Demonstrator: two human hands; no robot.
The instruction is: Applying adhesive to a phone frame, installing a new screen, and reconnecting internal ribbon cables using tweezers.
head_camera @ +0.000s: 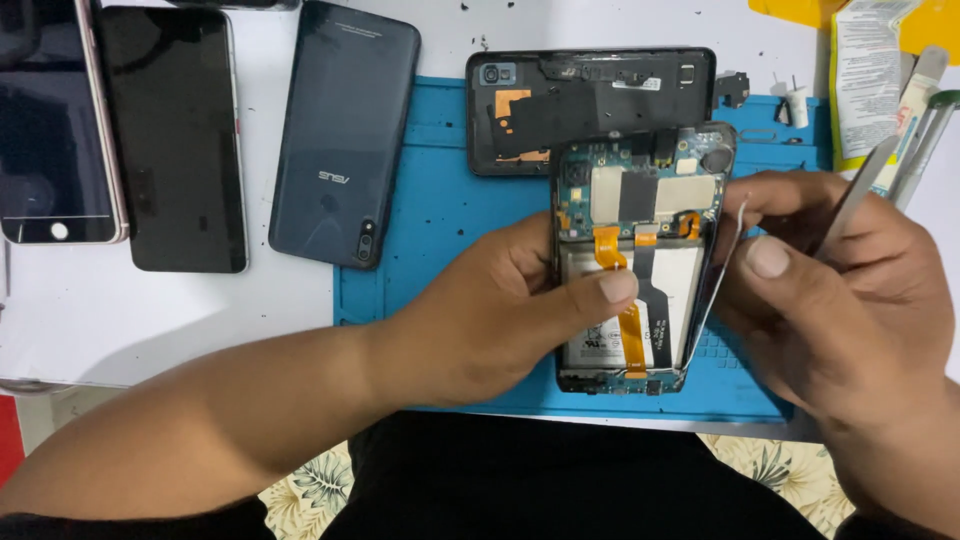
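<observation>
An opened phone (640, 215) with its back removed shows a circuit board, orange flex cables and a white battery. My left hand (500, 310) grips it from the left, thumb lying across the battery. My right hand (840, 290) holds the phone's right edge and pinches metal tweezers (860, 195), which stick up to the right. A thin frame or screen edge is parting from the phone's right side. The phone's black back cover (590, 100) lies inside-up just behind it.
A blue work mat (440, 200) lies on a white table. A dark blue phone (345, 130), a black phone (175, 135) and a white-framed phone (50, 120) lie at the left. Tools and a printed packet (865, 75) sit at the right.
</observation>
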